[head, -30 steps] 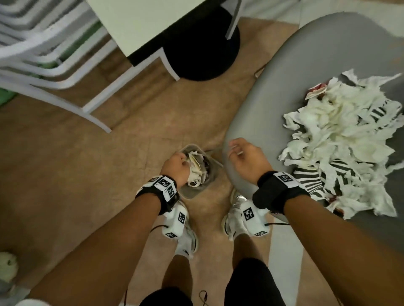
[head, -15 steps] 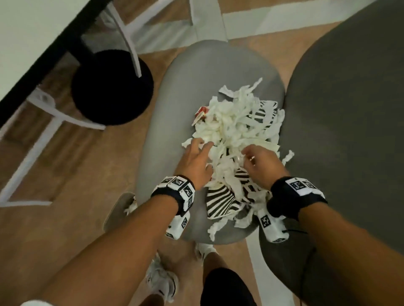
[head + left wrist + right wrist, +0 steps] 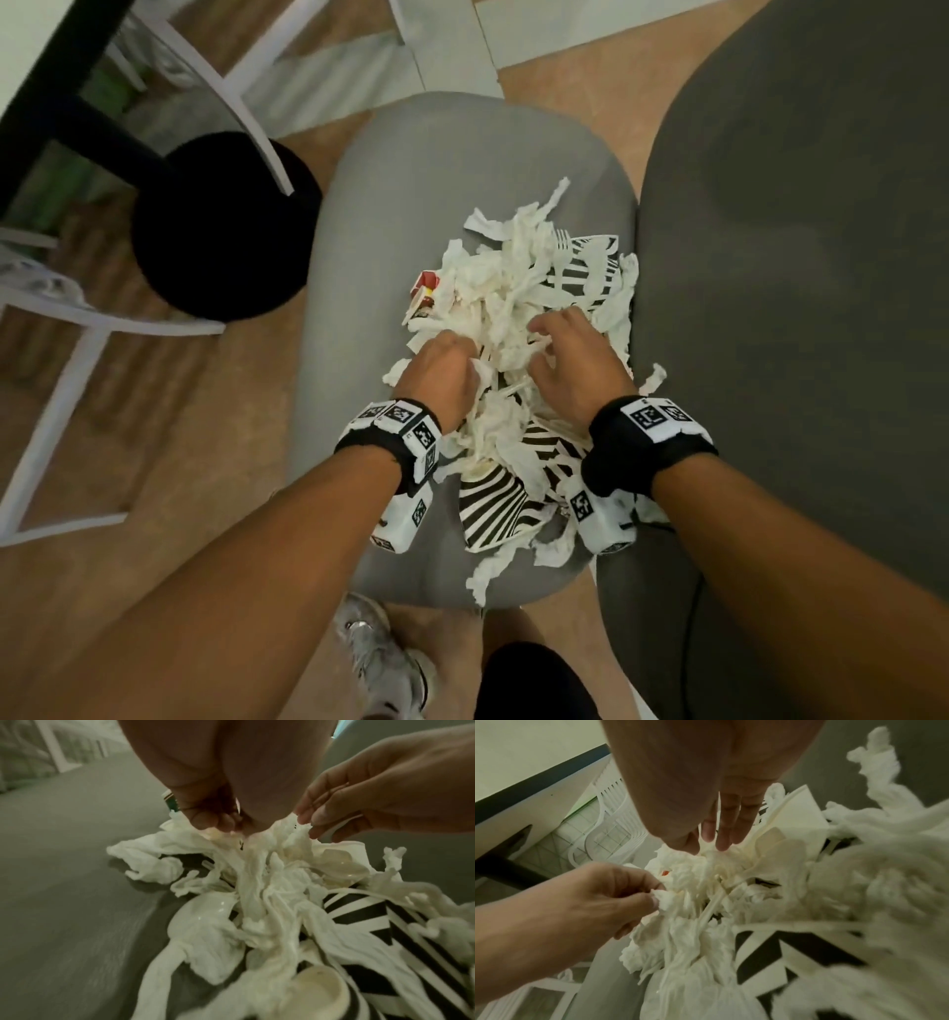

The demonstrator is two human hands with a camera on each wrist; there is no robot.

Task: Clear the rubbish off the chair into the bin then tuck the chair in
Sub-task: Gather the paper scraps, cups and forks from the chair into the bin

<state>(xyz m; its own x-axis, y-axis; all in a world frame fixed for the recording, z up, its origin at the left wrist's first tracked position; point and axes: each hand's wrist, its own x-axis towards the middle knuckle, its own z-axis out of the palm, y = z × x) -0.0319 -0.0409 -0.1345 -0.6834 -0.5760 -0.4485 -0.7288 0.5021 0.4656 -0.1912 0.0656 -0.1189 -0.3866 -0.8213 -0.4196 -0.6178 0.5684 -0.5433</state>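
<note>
On the seat: a heap of rubbish covers the middle and the right side of the grey chair, reaching the seat's right edge and its near edge.
Rubbish: mostly torn white tissue strips; under them lie black-and-white striped paper cups, white plastic spoons and a fork; a small red-and-white packet sticks out at the heap's left edge.
Left hand: the left hand is on the left side of the heap, fingers curled and bunched, thumb and fingertips pinching a wad of tissue.
Right hand: the right hand is on the right side of the heap, just beside the left one; its fingers point down, slightly spread, tips touching the tissue, with nothing clearly gripped.
Wrists: each wrist wears a black band with white marker blocks.
Chair's right: a darker grey cushioned seat touches the chair's right edge.
Chair's left: a black round base and white frame legs stand on the brown floor.
Far left corner: a table edge, dark underneath.
Near edge: the person's white shoe is on the floor just below the seat.
</note>
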